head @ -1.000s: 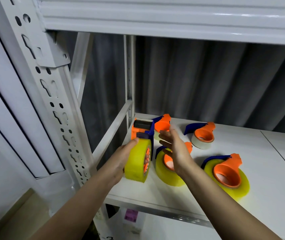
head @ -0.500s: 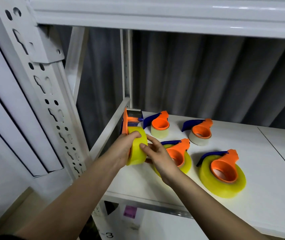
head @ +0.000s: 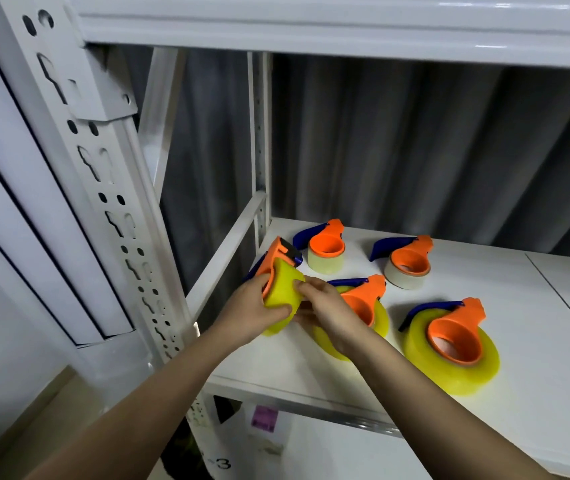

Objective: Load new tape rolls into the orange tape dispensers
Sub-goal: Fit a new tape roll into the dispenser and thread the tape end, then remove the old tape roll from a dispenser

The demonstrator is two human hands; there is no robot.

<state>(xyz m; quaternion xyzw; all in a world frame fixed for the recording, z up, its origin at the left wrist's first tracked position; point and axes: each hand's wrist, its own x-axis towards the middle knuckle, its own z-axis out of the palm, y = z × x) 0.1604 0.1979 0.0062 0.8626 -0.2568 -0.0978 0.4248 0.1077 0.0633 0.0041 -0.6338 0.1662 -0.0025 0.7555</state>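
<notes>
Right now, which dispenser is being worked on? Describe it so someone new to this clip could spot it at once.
Look at the white shelf of the metal rack, at its front left corner beside the perforated upright. There the held dispenser carries a yellow roll, gripped by the left hand and right hand. Unlike the four others lying flat, it stands on edge.

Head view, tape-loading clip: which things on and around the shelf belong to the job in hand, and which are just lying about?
Part of the job:
- held dispenser with its yellow roll, gripped by left hand and right hand
- four more loaded dispensers
- shelf board they lie on

Just lying about:
- purple label below the shelf
- grey curtain behind
</notes>
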